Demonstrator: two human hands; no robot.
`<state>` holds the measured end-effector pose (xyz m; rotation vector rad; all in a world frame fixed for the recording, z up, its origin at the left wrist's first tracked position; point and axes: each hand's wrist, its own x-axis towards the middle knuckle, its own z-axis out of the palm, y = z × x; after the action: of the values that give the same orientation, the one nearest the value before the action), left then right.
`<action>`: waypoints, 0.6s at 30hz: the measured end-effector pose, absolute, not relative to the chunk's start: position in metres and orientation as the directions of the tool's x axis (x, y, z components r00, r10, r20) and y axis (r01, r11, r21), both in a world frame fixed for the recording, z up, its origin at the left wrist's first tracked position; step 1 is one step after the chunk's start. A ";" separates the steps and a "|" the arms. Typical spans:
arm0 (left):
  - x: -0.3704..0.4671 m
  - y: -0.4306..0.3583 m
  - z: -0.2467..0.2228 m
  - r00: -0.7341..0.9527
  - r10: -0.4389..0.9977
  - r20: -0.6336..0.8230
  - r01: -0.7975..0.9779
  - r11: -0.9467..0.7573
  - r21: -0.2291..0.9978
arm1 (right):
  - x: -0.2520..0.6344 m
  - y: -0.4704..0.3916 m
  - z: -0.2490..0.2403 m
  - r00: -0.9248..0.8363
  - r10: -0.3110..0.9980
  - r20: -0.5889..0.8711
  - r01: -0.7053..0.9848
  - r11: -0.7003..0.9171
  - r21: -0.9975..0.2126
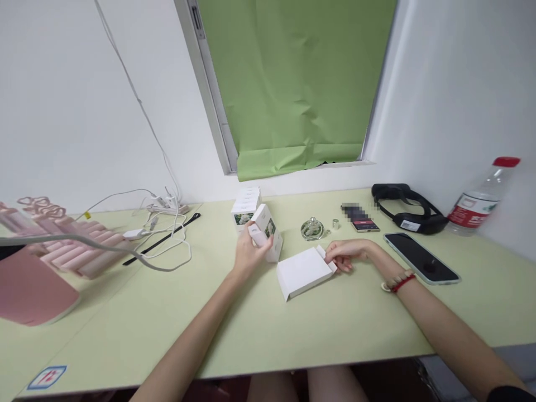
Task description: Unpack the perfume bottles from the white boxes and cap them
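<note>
My left hand [248, 254] is wrapped round a small white perfume box [274, 251] with a white-flower picture, tilted on the table. Before it lies a flat white carton [305, 270], with its near left end showing an open edge. My right hand [345, 254] has its fingers curled at the flap on the carton's right end; some fingertips are hidden. Beyond the carton stands a round glass perfume bottle [312, 229]. A small silvery cap [335, 224] and a tiny ring-like part [328, 231] are beside it. Behind my left hand stands a row of similar boxes [247, 200].
To the right are two phones [421, 258] [360, 219], a black headset [410, 209] and a red-capped water bottle [477, 201]. On the left lie pink tubes [90, 251], a pink object [36, 287], white cables [178, 223] and a black strap [165, 237].
</note>
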<state>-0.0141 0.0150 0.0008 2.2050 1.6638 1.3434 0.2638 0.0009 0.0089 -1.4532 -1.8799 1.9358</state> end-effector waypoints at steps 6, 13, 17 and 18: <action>-0.009 0.013 -0.010 0.191 0.865 0.464 0.825 -0.398 0.403 | 0.277 0.005 0.004 -0.556 0.561 -0.613 0.560 -0.292 -0.775; -0.016 0.012 0.004 0.043 0.798 0.601 0.820 -0.372 0.435 | 0.274 0.006 0.001 -0.540 0.575 -0.615 0.590 -0.263 -0.763; -0.013 0.012 0.000 0.096 0.889 0.447 0.894 -0.275 0.354 | 0.272 0.006 0.001 -0.540 0.566 -0.623 0.597 -0.264 -0.758; -0.011 0.012 -0.002 0.114 0.906 0.407 0.909 -0.260 0.326 | 0.272 0.006 0.000 -0.537 0.567 -0.625 0.598 -0.266 -0.756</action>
<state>-0.0114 0.0118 -0.0023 2.3475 1.9135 0.8520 0.2720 0.0061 0.0004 -1.5223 -1.9176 2.0076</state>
